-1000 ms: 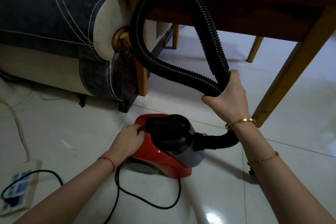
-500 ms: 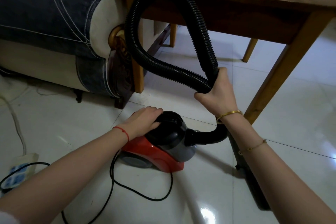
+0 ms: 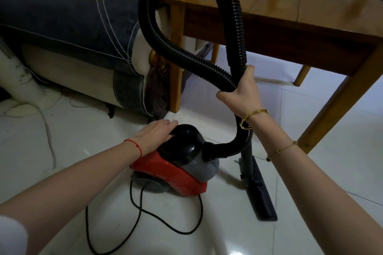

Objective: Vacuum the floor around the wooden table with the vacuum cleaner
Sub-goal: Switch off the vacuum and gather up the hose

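No readable labels. Red-grey vacuum [image 3: 172, 170], black top; left hand [image 3: 154, 133] flat on it, right hand [image 3: 241, 91] gripping looped hose [image 3: 234, 16].

I have a single view, from a wide-angle camera worn on the person's head. It looks forward and steeply down, so most of the picture is pale tiled floor [image 3: 87, 136] seen from above. Both forearms enter from the bottom corners and reach toward the middle, which puts the camera close behind and above the hands. The left hand [image 3: 157, 133] and right hand [image 3: 241, 91] sit near the centre, with the vacuum cleaner [image 3: 182, 163] just below them. The wooden table [image 3: 290, 6] fills the upper right, seen from slightly above its edge. A sofa [image 3: 62, 23] fills the upper left. Straight edges bow toward the borders. With only one camera, no second view overlaps this one.
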Available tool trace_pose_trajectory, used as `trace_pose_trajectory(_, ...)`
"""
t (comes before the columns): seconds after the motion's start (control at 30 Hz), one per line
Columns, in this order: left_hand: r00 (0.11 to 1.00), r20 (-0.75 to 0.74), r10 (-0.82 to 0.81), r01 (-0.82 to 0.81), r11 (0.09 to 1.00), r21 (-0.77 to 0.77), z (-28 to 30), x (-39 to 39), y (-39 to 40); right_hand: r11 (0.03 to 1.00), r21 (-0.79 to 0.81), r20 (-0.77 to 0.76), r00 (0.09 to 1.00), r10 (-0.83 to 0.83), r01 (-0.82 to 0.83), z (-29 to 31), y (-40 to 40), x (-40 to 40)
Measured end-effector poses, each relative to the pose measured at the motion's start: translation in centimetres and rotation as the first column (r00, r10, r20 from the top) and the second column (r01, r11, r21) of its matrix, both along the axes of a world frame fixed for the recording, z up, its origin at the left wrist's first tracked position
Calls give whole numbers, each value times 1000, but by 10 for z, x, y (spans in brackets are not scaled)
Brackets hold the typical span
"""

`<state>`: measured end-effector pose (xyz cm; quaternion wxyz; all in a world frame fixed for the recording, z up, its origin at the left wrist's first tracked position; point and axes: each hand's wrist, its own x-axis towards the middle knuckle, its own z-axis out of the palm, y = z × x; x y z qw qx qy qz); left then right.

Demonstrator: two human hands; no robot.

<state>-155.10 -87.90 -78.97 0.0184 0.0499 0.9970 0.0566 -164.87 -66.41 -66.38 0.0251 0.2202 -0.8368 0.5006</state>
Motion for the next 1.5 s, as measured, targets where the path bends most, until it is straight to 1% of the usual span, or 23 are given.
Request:
trace_pose_trajectory(0.2, 993, -7, 120, -120, 989, -83, 35, 16, -59, 992, -101, -10, 997, 76, -77, 21, -65, -12)
trace_pose_trajectory(0.3, 973, -10, 230, -230, 970, -77, 48, 25, -89, 987, -109, -10, 993, 115, -115, 29, -102, -17)
trace_pose_trajectory(0.37, 964, -9, 267, -266, 960, -86, 52, 27, -111, 986, -105, -10, 992, 128, -128, 34, -127, -19)
trace_pose_trajectory(0.53, 932, 23, 361, -358, 931, -71, 46, 32, -155, 989, -59, -17, 991, 135, -135, 29, -184, -28)
trace_pose_trajectory(0.7, 905, 82, 417, -414, 909, -55, 20, 30, -177, 994, -29, -39, 994, 103, -104, 16, -219, -47)
trace_pose_trajectory(0.87, 896, 112, 430, -431, 902, -16, -3, 19, -187, 997, 29, -77, 994, 76, -74, 10, -239, -69)
trace_pose_trajectory(1.03, 902, 131, 412, -418, 908, 16, -17, 4, -187, 988, 108, -131, 984, 124, -110, -5, -247, -81)
trace_pose_trajectory(1.2, 900, 146, 410, -412, 911, -18, -21, -3, -187, 984, 127, -150, 978, 142, -123, -18, -250, -88)
trace_pose_trajectory(1.37, 899, 118, 421, -416, 907, -64, -26, -5, -182, 968, 171, -111, 973, 203, -183, -27, -252, -90)
trace_pose_trajectory(1.5, 880, 79, 469, -462, 882, -91, -26, -8, -173, 971, 188, -102, 980, 171, -150, -32, -252, -86)
